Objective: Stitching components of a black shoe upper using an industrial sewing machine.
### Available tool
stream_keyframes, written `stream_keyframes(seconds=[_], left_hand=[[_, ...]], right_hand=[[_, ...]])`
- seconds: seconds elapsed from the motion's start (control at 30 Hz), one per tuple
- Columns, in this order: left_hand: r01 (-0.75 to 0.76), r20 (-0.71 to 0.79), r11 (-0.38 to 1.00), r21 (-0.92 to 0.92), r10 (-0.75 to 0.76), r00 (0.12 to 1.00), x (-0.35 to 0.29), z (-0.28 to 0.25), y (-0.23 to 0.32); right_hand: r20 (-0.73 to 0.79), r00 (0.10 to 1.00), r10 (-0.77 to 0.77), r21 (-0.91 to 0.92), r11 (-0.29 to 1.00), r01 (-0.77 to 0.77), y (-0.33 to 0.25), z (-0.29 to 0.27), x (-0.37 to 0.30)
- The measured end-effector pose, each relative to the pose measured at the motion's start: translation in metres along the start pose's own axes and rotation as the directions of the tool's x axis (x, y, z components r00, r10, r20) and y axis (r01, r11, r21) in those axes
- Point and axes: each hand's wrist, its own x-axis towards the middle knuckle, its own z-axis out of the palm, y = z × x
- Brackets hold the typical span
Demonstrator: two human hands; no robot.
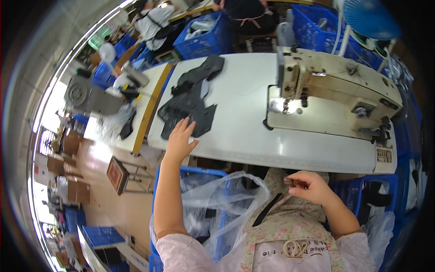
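Note:
My left hand [180, 141] reaches forward with its fingers spread, over the near edge of a pile of black cut pieces [186, 109] on the left part of the white sewing table [244, 143]. Whether the fingertips press on the pieces, I cannot tell. Over my lap, my right hand [315, 188] is closed around a small dark object [290, 182] whose tip sticks out past the fingers; its kind does not show. To the right on the table stands a cream industrial sewing machine [335, 84], apart from both hands.
A blue crate [192, 171] lined with clear plastic [226, 195] stands below the table's front edge at left. Another blue crate [392, 183] is at right. A stool [118, 174] stands on the floor. Behind the table are blue crates [206, 41], people and a blue fan [369, 18].

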Motion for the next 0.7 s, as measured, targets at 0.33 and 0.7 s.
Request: stream_keyframes(seconds=[0.33,0.7], left_hand=[[-0.018,0.535,0.999,0.033,-0.003,0.845,0.111,0.014,0.002],[0.389,-0.614,0.908,-0.155,-0.397,0.682,0.096,-0.075,-0.083]], right_hand=[[-0.199,0.965,0.171,0.308,0.946,-0.104,0.028,-0.035,-0.026],[-0.598,0.799,-0.062,-0.058,0.998,0.034,0.037,-0.124,-0.082]])
